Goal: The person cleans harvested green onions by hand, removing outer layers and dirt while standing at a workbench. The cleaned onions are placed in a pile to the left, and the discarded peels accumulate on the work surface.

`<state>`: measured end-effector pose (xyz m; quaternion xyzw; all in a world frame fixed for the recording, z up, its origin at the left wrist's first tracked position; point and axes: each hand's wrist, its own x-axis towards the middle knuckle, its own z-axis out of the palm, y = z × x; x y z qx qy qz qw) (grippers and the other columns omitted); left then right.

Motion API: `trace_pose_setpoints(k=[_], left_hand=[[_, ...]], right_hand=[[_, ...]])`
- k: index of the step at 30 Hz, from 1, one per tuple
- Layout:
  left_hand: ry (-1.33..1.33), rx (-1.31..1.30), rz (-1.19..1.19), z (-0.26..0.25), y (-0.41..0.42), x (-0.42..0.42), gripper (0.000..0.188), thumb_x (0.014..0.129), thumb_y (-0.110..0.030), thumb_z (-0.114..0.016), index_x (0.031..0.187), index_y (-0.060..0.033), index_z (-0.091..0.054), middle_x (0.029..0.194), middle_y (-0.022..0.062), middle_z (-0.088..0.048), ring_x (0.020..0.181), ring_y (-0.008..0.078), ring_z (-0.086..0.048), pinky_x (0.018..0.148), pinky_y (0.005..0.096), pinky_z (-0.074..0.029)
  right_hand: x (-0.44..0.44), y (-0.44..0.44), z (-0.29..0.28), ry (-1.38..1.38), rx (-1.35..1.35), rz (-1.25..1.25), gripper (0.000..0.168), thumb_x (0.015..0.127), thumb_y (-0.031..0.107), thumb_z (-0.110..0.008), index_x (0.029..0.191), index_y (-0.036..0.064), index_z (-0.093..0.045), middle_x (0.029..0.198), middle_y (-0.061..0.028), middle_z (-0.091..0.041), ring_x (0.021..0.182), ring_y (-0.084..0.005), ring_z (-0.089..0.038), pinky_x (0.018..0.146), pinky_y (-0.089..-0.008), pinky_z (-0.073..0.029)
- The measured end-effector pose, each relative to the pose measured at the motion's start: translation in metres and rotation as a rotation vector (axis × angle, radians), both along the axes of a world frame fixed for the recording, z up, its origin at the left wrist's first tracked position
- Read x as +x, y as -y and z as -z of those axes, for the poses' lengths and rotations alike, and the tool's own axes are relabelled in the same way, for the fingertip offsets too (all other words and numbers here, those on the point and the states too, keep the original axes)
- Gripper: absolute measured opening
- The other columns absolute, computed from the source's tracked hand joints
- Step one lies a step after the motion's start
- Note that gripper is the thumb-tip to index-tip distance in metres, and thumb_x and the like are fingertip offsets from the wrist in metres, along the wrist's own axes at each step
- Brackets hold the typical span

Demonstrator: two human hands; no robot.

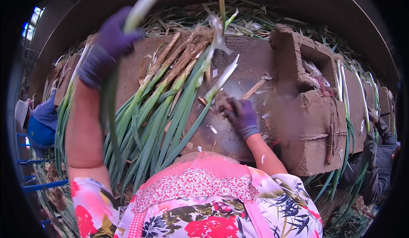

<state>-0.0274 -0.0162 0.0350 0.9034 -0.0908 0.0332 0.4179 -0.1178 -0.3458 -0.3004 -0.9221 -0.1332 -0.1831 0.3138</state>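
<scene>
High on the left, my left hand (pixel 116 35) in a purple glove grips a blurred leek or large green onion (pixel 145 5), white shaft upward, green leaves hanging past the forearm. My right hand (pixel 241 113), gloved in purple with soiled fingertips, is low over the work surface (pixel 220 139). Its fingers are curled; I cannot tell whether anything is between them. Just left of it lies a stalk with a stripped white end (pixel 226 75). Beyond that is a pile of unpeeled stalks (pixel 169 75), brown roots away from me, green leaves (pixel 153 135) toward me.
A concrete block (pixel 319 129) and a hollow block (pixel 287 56) stand to the right. Leaf waste (pixel 249 17) lines the far side. Peeled stalks (pixel 343 84) lean at the right. Co-workers are at the left (pixel 41 123) and right (pixel 380 164). A blue rail (pixel 44 187) is lower left.
</scene>
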Motion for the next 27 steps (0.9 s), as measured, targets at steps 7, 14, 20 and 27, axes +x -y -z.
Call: trace_pose_setpoints(k=[7, 14, 20, 27], left_hand=[[-0.312, 0.319, 0.037, 0.066, 0.006, 0.006, 0.055, 0.079, -0.017, -0.076, 0.126, 0.0001, -0.056, 0.087, 0.0096, -0.067, 0.061, 0.013, -0.061, 0.057, 0.0303, -0.054], [-0.172, 0.527, -0.147, 0.316, -0.015, -0.041, 0.044, 0.074, -0.012, -0.068, 0.113, 0.0008, -0.055, 0.103, 0.0298, -0.066, 0.099, 0.0452, -0.064, 0.086, 0.0475, -0.053], [-0.517, -0.319, 0.207, 0.146, 0.044, -0.024, 0.042, 0.073, -0.013, -0.076, 0.111, 0.0007, -0.063, 0.078, 0.0043, -0.064, 0.062, 0.0106, -0.056, 0.057, 0.0243, -0.045], [-0.251, 0.178, -0.167, 0.33, -0.001, -0.019, 0.061, 0.07, -0.017, -0.078, 0.127, -0.0016, -0.06, 0.112, 0.0205, -0.069, 0.102, 0.0287, -0.067, 0.091, 0.0374, -0.051]], right_hand=[[-0.009, 0.022, 0.016, -0.032, 0.116, 0.195, 0.048, 0.081, 0.033, -0.077, 0.12, 0.007, -0.064, 0.099, -0.0164, -0.062, 0.091, -0.035, -0.059, 0.079, -0.0443, -0.05], [-0.043, 0.008, -0.01, -0.104, 0.073, 0.153, 0.051, 0.08, 0.035, -0.077, 0.121, 0.008, -0.063, 0.1, -0.0158, -0.06, 0.092, -0.035, -0.059, 0.08, -0.0442, -0.05], [-0.051, 0.02, -0.002, -0.062, 0.148, 0.193, 0.052, 0.078, 0.031, -0.08, 0.12, 0.006, -0.063, 0.101, -0.0156, -0.061, 0.092, -0.0348, -0.059, 0.08, -0.043, -0.05], [-0.041, 0.008, -0.008, -0.076, 0.308, 0.178, 0.049, 0.078, 0.029, -0.081, 0.118, 0.005, -0.065, 0.099, -0.0147, -0.062, 0.09, -0.0344, -0.06, 0.079, -0.042, -0.05]])
